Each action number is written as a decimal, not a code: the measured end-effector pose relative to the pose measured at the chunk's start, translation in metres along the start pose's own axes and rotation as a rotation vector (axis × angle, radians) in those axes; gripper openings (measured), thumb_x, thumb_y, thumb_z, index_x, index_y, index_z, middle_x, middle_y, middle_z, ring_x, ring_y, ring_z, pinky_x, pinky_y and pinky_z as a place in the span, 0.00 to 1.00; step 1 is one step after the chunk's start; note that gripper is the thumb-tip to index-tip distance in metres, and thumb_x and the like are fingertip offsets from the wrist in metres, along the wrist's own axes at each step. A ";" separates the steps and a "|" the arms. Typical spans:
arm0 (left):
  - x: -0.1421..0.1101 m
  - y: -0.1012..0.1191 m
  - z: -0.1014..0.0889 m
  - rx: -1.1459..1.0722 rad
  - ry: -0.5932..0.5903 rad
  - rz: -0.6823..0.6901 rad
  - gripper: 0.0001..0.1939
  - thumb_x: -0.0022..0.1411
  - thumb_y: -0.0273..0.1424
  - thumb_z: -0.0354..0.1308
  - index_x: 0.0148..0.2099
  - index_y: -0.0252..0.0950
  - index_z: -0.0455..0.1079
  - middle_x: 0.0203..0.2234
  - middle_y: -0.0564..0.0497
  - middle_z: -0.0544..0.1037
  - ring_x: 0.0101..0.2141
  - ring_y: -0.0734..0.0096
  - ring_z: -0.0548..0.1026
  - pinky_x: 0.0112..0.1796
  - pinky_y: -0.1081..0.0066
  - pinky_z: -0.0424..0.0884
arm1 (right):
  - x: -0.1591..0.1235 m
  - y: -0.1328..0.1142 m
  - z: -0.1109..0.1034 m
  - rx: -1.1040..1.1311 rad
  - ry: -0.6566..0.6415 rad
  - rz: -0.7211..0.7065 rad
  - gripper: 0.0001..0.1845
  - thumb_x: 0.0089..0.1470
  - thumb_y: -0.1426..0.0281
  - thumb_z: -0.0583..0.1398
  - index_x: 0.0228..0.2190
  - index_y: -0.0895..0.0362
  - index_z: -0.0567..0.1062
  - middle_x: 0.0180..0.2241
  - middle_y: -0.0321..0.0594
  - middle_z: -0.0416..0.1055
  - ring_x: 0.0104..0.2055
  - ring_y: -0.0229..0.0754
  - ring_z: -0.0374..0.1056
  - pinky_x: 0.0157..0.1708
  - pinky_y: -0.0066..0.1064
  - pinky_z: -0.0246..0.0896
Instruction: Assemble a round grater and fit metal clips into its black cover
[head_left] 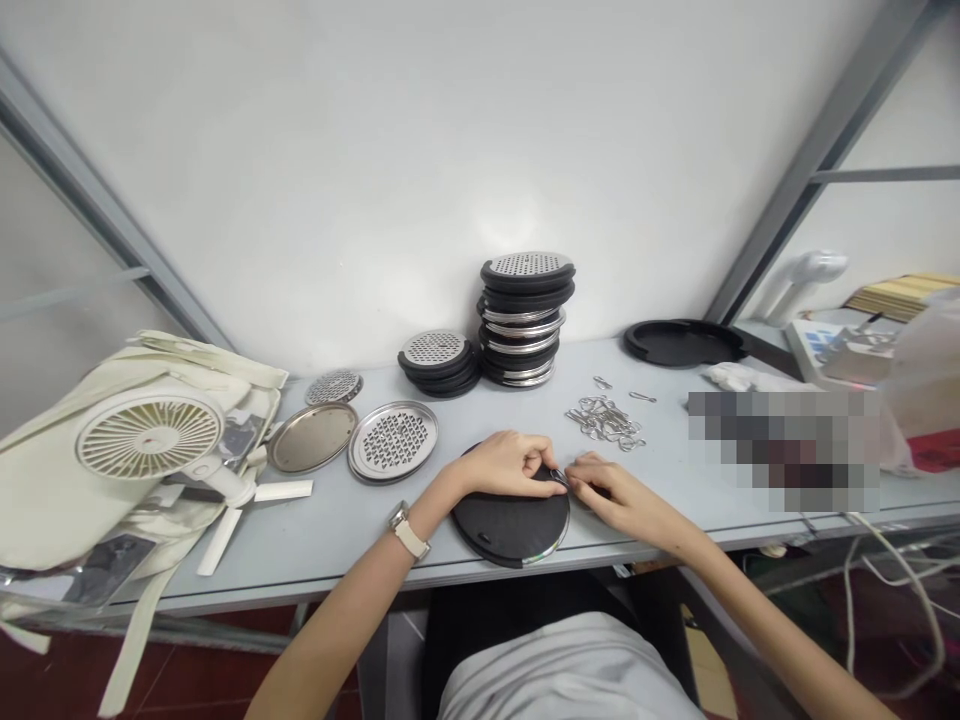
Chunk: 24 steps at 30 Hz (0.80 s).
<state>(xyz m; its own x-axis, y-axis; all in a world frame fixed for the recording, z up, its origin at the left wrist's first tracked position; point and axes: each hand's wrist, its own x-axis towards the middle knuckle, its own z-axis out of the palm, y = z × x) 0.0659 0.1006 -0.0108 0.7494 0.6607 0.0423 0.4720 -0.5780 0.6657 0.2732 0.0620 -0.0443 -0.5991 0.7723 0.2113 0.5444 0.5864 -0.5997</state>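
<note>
Pinching a metal clip (pixel 558 477) at the rim of a black disc (pixel 510 527), lower centre of the frame, the left hand (pixel 514 465) seems to steady it for the curled right hand (pixel 604 488), whose grip is unclear, with loose clips (pixel 606 422) centre right, apparently within easy reach.

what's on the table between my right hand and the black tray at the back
Metal clips, mostly piled, lie between your right hand and the black tray in the head view.
</note>
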 end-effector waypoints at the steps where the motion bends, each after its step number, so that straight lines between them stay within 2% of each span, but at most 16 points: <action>1: 0.000 0.000 0.000 -0.002 -0.003 -0.003 0.15 0.53 0.43 0.60 0.34 0.35 0.66 0.16 0.61 0.64 0.19 0.82 0.62 0.25 0.78 0.56 | 0.000 0.000 0.000 0.001 0.001 0.001 0.18 0.61 0.70 0.47 0.19 0.55 0.56 0.20 0.33 0.56 0.28 0.40 0.57 0.33 0.31 0.53; 24: -0.001 -0.001 0.001 -0.101 0.000 0.010 0.16 0.52 0.42 0.61 0.35 0.35 0.65 0.16 0.62 0.62 0.19 0.82 0.59 0.24 0.78 0.55 | 0.001 0.001 -0.002 0.061 -0.011 0.022 0.18 0.60 0.70 0.48 0.18 0.55 0.55 0.19 0.31 0.53 0.28 0.39 0.56 0.32 0.30 0.52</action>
<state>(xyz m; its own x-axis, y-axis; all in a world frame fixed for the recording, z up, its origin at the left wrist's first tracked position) 0.0650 0.1006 -0.0121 0.7540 0.6550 0.0498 0.4150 -0.5337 0.7368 0.2744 0.0638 -0.0434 -0.5938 0.7821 0.1889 0.5210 0.5526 -0.6505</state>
